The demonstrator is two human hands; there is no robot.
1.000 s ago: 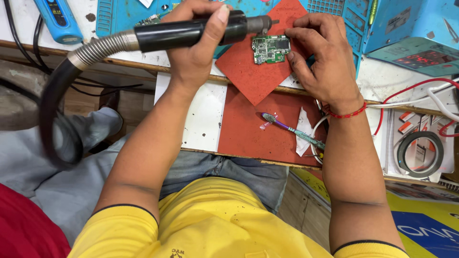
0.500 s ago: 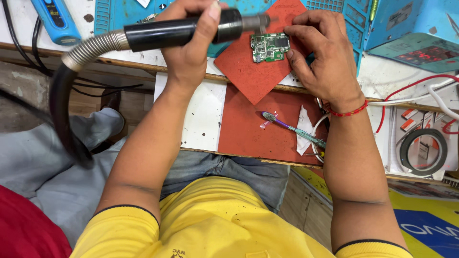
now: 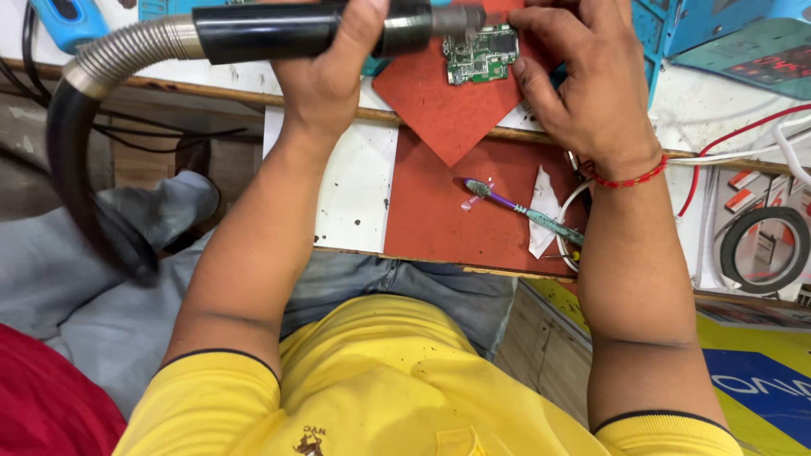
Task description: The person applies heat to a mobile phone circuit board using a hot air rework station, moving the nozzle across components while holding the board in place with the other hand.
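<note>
My left hand [image 3: 334, 67] grips a black hot-air wand [image 3: 279, 29] with a ribbed metal hose [image 3: 118, 51] running off to the left. Its metal nozzle [image 3: 460, 19] points right, just above a small green circuit board [image 3: 480, 55]. The board lies on a red diamond-shaped mat [image 3: 448, 110]. My right hand [image 3: 583, 76] rests on the board's right side, fingers touching its edge and holding it down.
A second red mat [image 3: 456, 219] carries a purple toothbrush [image 3: 507, 203] and a scrap of white paper [image 3: 541, 211]. A white panel [image 3: 355, 194] lies to the left. A roll of black tape [image 3: 773, 249] and red and white wires [image 3: 735, 152] sit right; a blue device [image 3: 735, 42] stands far right.
The view has shifted, so board and hands sit higher in the frame. The wand's nozzle stays over the board, and my right hand remains on it.
</note>
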